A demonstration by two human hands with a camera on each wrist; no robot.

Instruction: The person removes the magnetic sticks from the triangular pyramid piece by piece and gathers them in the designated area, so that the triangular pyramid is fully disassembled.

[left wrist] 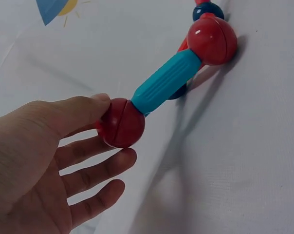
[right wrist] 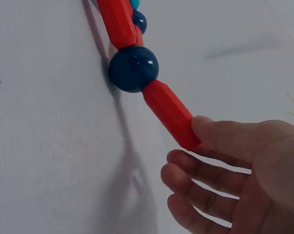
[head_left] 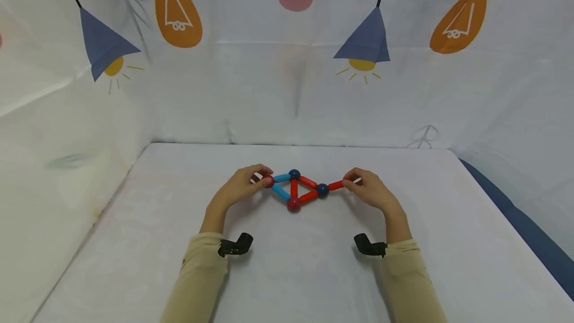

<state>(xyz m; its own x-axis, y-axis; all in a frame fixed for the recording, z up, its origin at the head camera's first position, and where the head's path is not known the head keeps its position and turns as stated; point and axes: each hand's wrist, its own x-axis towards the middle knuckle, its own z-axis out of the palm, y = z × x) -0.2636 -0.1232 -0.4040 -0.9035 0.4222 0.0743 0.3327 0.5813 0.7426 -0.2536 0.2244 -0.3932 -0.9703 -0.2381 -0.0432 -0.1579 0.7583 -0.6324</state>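
At the far part of the white tabletop (head_left: 296, 273), the ball-and-rod frame (head_left: 294, 188) has its long axis running from the left hand (head_left: 235, 187) to the right hand (head_left: 371, 191), with one tip pointing rightwards. The right fingers pinch the faceted red rod (right wrist: 168, 112) at this tip; the left fingers pinch a glossy, seamed red ball (left wrist: 122, 123).

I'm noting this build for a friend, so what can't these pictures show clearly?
Head view: held end of the rightmost red rod, covered by the right grip.
Head view: held side of the leftmost red ball, covered by the left grip.
Left wrist view: rear dark blue ball, mostly behind the front light blue rod.
Right wrist view: rear light blue rod, mostly cut off by the top edge.
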